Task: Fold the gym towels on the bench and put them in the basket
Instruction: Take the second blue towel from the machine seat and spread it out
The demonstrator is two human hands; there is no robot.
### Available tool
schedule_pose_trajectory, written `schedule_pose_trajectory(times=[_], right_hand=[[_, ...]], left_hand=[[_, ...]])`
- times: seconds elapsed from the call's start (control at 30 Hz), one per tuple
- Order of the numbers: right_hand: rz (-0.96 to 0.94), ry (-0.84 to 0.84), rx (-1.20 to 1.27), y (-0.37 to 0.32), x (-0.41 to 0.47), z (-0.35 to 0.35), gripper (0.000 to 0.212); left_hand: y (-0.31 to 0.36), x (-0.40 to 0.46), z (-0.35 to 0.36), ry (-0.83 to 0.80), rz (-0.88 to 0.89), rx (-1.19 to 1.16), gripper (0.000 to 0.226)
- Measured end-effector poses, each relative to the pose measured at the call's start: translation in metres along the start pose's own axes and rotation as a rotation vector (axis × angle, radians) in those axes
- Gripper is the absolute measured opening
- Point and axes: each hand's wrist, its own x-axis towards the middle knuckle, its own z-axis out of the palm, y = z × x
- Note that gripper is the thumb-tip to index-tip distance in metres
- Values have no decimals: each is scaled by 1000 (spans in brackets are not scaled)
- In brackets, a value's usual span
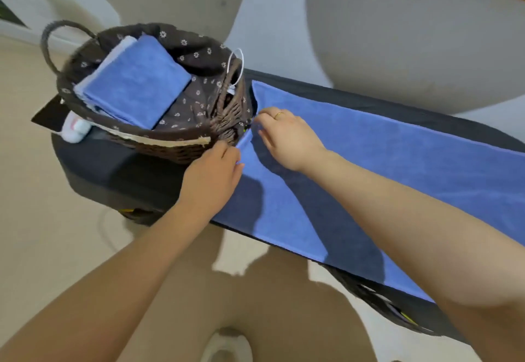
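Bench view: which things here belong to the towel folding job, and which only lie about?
Job: blue towel, folded towels, basket, bench, left hand, right hand.
Lying about: white device, black flat item, exercise ball.
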Motion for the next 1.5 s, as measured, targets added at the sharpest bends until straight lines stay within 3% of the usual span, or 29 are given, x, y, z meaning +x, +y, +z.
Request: schedule_pose_trajectory(times=[0.23,0.37,0.43,0.53,0.63,0.87,0.97,1.07,1.13,1.27,1.37,1.5], right_hand=[[16,50,-62,-11,32,8,19],[-78,-57,-329,9,31,5,33],[-45,-87,-426,21,29,1,38],[155,-77,-309,32,27,-1,42],[212,-126,-176,33,29,6,56],[274,-15,-291,26,44,12,17],[448,63,-21,24,49,14,18],[678,231,389,14,55,17,36],[770,245,487,7,60,21,44],[642,378,677,-2,65,25,28],[681,492,878,-2,69,15,12],[694,484,965,-5,86,-18,23]], left_hand=[[-40,-26,11,-60,-140,54,28],[-38,-21,12,-46,-215,-72,25],[-35,-18,8,-5,-135,-106,19],[-25,-17,3,-2,-36,-203,25],[-16,-12,0,-87,-97,-315,22],[-16,-2,-17,-78,-125,-665,16],[-19,1,-21,-82,-121,-754,17],[-17,2,-25,-131,-91,-764,17],[-17,2,-25,-157,-77,-768,18],[-18,1,-28,-173,-116,-816,19],[-17,7,-35,-190,-270,-1035,23],[-14,18,-58,-199,-400,-1311,24]])
